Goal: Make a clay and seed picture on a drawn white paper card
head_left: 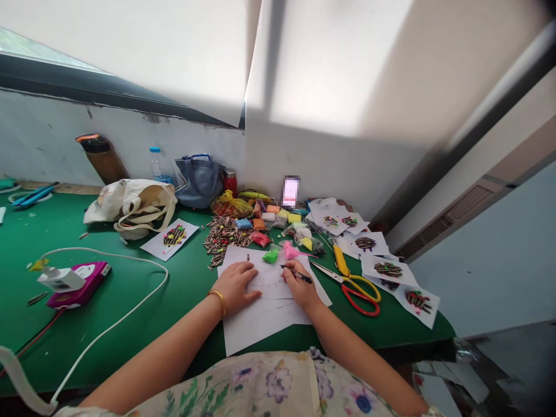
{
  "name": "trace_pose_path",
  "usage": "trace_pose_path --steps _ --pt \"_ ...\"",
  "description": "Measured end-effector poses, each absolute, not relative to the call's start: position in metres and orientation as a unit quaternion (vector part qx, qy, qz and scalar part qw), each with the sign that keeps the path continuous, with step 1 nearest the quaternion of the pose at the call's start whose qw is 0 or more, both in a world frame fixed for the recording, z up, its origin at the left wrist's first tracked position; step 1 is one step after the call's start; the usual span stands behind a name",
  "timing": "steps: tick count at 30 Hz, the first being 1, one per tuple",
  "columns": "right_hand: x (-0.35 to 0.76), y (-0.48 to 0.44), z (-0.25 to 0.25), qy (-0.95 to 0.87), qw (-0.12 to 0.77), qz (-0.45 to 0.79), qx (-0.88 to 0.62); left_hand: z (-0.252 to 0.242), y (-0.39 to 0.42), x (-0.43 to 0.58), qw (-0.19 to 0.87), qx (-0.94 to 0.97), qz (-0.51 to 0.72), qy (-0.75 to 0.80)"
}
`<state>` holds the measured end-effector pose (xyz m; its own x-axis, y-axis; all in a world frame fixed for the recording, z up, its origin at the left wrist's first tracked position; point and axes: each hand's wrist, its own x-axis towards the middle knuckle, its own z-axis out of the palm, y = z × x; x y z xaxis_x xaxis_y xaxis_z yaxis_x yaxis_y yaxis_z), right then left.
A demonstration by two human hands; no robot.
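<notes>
Sheets of white paper lie on the green table in front of me, with faint pen lines on the top one. My left hand rests flat on the paper's left side, fingers spread, with a gold bangle at the wrist. My right hand is closed around a black pen, its tip over the drawn lines. A single sunflower seed lies at the paper's upper left. Just beyond my hands sit a green clay packet and a pink clay packet.
Red-and-yellow-handled scissors and a yellow tool lie right, beside finished seed pictures. A sunflower seed pile, clay packets and a propped phone stand behind. A white cable and magenta power strip are left.
</notes>
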<state>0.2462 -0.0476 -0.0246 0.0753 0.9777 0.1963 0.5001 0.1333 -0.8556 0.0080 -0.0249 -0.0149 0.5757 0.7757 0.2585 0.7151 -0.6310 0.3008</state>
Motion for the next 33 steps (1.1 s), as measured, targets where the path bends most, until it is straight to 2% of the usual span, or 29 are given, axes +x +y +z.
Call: trace_pose_path --steps 33 --pt "0.2484 -0.0524 -0.0258 -0.634 0.435 0.257 -0.586 -0.0172 -0.03 0.01 0.068 0.885 0.19 0.419"
